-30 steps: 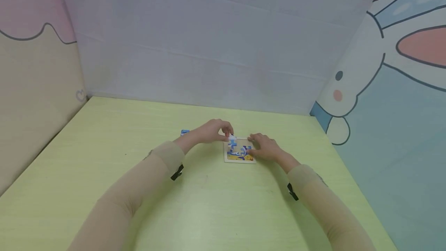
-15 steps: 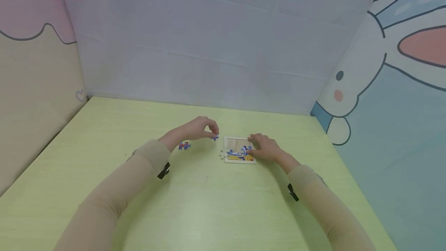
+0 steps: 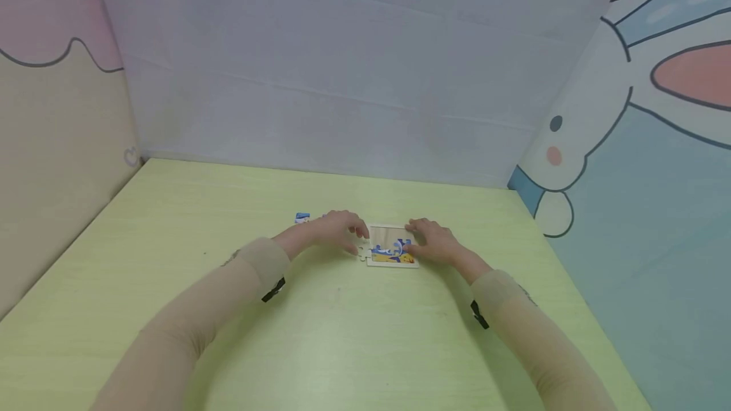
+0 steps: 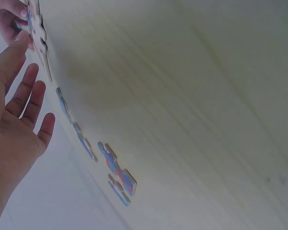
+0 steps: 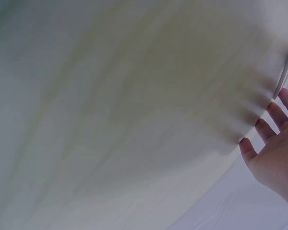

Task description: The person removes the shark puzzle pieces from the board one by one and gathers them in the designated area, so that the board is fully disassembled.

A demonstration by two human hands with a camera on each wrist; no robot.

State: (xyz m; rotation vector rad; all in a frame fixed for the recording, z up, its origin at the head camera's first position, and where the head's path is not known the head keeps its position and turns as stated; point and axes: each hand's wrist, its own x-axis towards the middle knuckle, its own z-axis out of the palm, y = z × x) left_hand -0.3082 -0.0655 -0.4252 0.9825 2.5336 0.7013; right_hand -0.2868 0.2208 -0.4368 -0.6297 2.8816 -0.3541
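My left hand [image 3: 341, 231] hovers just left of the puzzle tray [image 3: 393, 265], fingers spread and loosely bent with nothing gripped. Its fingertips are right by a pale puzzle piece [image 3: 363, 252] that juts past the tray's left edge. In the left wrist view, the thumb overlaps the tray edge near that piece [image 4: 40, 32]. My right hand [image 3: 438, 243] rests at the tray's right side, its thumb over the fitted pieces [image 3: 394, 254] and its fingers along the edge. Seen from the right wrist, the fingers [image 5: 278, 115] are extended, tips down at the table. Blue, yellow and white pieces fill the tray's lower part.
Several loose blue and red puzzle pieces [image 4: 116, 167] lie on the table left of the tray. One blue piece [image 3: 302, 217] shows behind the left wrist. A pale cloth wall [image 3: 331, 81] stands behind the table, and a rabbit-printed wall [image 3: 645, 195] at the right.
My left hand took a light piece from over the tray to its left edge, then lifted a small blue piece, since released. It has moved down and right towards the light piece. My right hand stayed put.
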